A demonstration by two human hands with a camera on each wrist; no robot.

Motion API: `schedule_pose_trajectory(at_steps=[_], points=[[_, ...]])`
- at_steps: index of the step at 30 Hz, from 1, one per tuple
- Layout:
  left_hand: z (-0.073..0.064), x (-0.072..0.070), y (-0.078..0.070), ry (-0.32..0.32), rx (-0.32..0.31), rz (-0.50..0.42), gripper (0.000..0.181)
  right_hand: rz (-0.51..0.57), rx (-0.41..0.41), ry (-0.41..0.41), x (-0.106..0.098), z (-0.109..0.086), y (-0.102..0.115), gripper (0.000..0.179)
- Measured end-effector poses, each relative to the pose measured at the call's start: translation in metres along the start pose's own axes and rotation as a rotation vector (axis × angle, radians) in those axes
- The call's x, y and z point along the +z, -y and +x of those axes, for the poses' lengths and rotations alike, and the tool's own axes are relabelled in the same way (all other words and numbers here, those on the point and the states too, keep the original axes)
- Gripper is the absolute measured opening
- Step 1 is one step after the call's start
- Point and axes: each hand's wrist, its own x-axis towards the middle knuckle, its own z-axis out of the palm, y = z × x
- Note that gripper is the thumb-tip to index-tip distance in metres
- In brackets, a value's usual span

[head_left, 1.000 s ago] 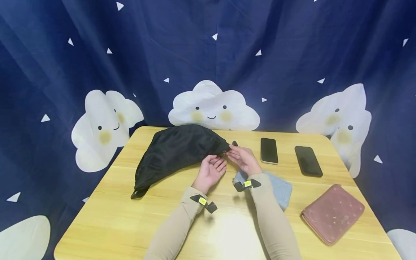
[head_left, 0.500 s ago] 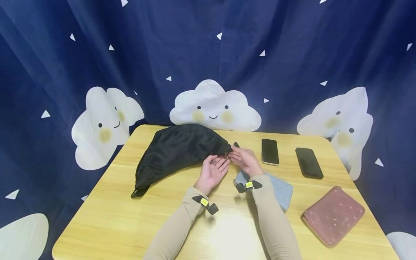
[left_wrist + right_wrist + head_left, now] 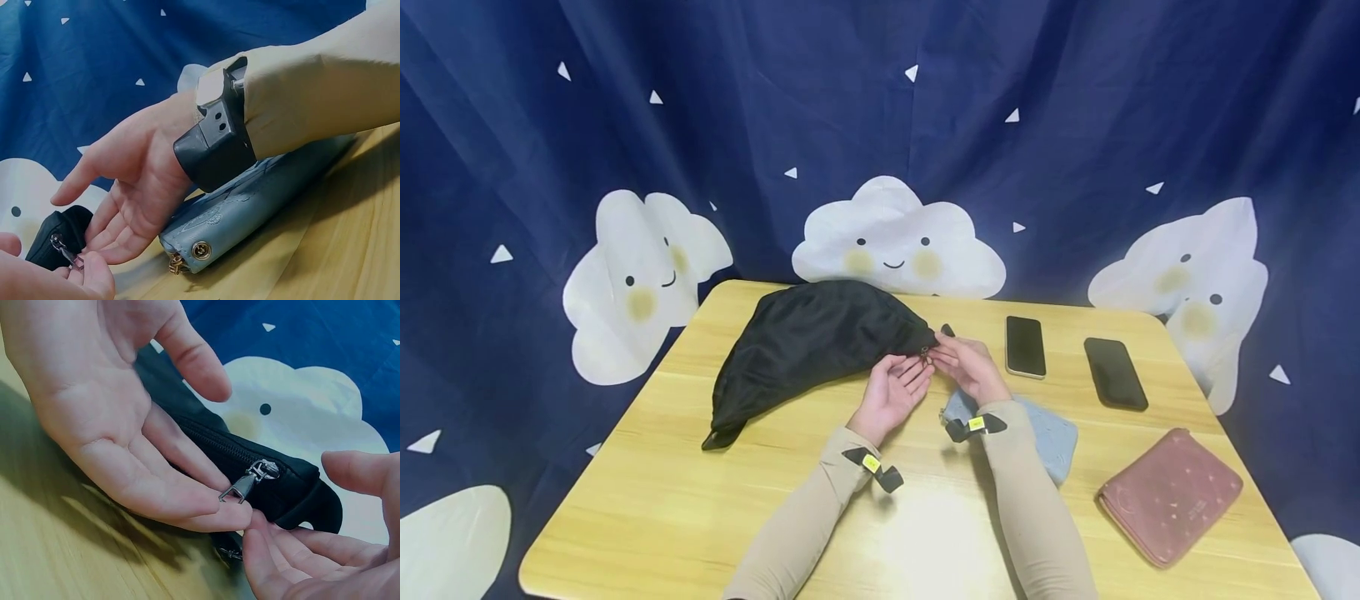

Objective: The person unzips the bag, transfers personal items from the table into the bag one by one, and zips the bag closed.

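Observation:
A black crescent-shaped zip bag point(image 3: 820, 342) lies at the back left of the table, its right end between both hands. My left hand point(image 3: 891, 396) is palm up with straight fingers, touching the metal zipper pull point(image 3: 245, 482) that rests against its fingertips; its thumb stands apart. On the other side of the bag's tip, my right hand point(image 3: 968, 367) has its fingers extended beneath and beside that end, thumb held away in the right wrist view. Fingertips of the two hands meet under the pull. A light blue zip wallet point(image 3: 228, 215) lies partly under the right forearm.
Two dark phones, one nearer point(image 3: 1025, 346) and one further right point(image 3: 1115, 373), lie on the wooden table point(image 3: 640, 517). At the right is a dusty-pink zip case point(image 3: 1172, 498). A navy curtain point(image 3: 895, 100) with clouds hangs behind the table.
My left hand has shifted slightly right, closer to my right hand, at the bag's end. The bag, phones and wallets stay where they were; the head view has tilted a little.

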Motion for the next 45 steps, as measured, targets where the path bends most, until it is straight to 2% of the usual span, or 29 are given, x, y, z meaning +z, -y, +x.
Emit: schedule_pose_trajectory(at_steps=[7,15,20,22,29,39,45], points=[[0.0006,0.0018,-0.0032,-0.030,-0.016,0.041,0.057,-0.008,-0.009,0.006,0.0022,-0.0005,0.0020,0.016],[-0.0004,0.0008,-0.0035,-0.033,-0.023,0.117,0.026,-0.008,-0.017,0.014,0.0005,-0.0008,0.0011,0.009],[-0.0008,-0.0008,-0.0021,-0.027,-0.025,0.173,0.016,0.008,-0.023,0.031,0.0006,-0.0026,0.0003,0.006],[-0.0017,-0.0009,-0.0017,-0.031,-0.020,0.189,0.015,0.013,-0.026,0.038,0.0004,-0.0034,-0.0003,0.006],[-0.0028,-0.0010,-0.0023,-0.060,0.065,0.251,0.027,0.011,-0.033,0.047,0.0002,-0.0020,-0.0018,0.009],[-0.0017,-0.0008,-0.0019,-0.072,0.101,0.308,0.034,0.016,-0.043,0.047,0.0007,-0.0020,-0.0013,0.009],[0.0012,-0.0028,-0.0015,-0.100,0.097,0.287,0.035,0.011,-0.043,0.050,0.0014,-0.0028,-0.0006,0.008]])
